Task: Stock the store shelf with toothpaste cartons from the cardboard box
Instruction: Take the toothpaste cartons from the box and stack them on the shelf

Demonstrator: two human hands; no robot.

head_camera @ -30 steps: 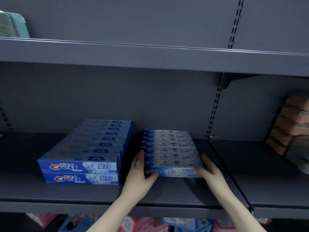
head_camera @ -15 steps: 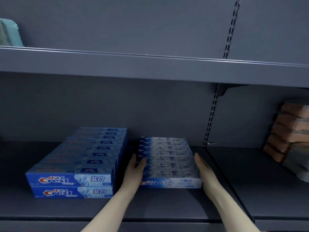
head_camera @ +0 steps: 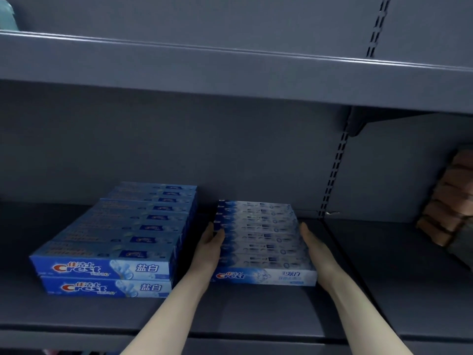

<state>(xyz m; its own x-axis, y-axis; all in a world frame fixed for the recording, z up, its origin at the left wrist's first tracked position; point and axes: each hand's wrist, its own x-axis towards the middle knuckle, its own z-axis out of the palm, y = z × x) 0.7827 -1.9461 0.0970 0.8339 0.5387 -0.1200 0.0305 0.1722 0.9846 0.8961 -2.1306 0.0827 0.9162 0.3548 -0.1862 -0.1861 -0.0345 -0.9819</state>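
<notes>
A single layer of several pale blue and white toothpaste cartons (head_camera: 261, 239) lies on the dark grey shelf (head_camera: 256, 316), long sides facing me. My left hand (head_camera: 210, 248) presses flat against the row's left ends, fingers straight. My right hand (head_camera: 316, 252) presses flat against the right ends. To the left, a two-layer stack of darker blue toothpaste cartons (head_camera: 120, 239) lies on the same shelf, a narrow gap away from my left hand. The cardboard box is out of view.
The upper shelf (head_camera: 230, 73) overhangs close above. A slotted upright (head_camera: 332, 175) and a shelf joint stand just right of my right hand. Brownish stacked packs (head_camera: 450, 201) sit at the far right. A teal object (head_camera: 7, 16) shows at the top left corner.
Both hands slid from the row's front corners further back along its two sides. The view tilted slightly upward, hiding the goods on the lower shelf.
</notes>
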